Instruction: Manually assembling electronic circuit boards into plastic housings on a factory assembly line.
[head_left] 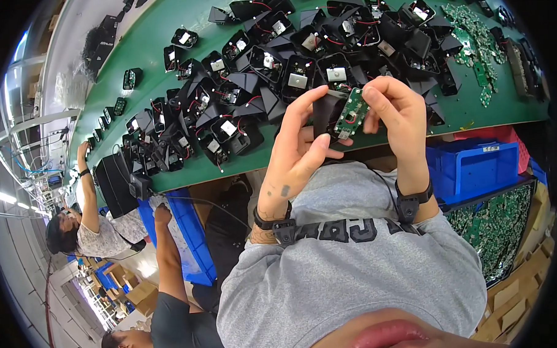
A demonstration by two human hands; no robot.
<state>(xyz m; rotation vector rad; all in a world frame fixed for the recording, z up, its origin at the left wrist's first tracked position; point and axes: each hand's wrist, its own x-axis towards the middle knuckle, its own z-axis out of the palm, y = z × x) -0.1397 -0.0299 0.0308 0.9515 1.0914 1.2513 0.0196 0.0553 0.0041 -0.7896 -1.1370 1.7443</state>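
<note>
Grey sweatshirt fabric (pixel 361 269), soft and creased, fills the foreground, and above it both hands are busy! Left hand (pixel 299 149) has its fingers curled round a smooth, angular black plastic housing (pixel 325 114); right hand (pixel 402 111) pinches a thin green circuit board (pixel 353 110) by its edge, right at that housing, though whether they touch, I can't tell. Beyond, boxy black housings (pixel 228 128) with thin red wires crowd a smooth green tabletop (pixel 155 68), glossy boards (pixel 467 35) heaped at right. Blue plastic bin (pixel 453 174) below; two co-workers (pixel 171 263) on the left, under strip lights (pixel 1 196).
</note>
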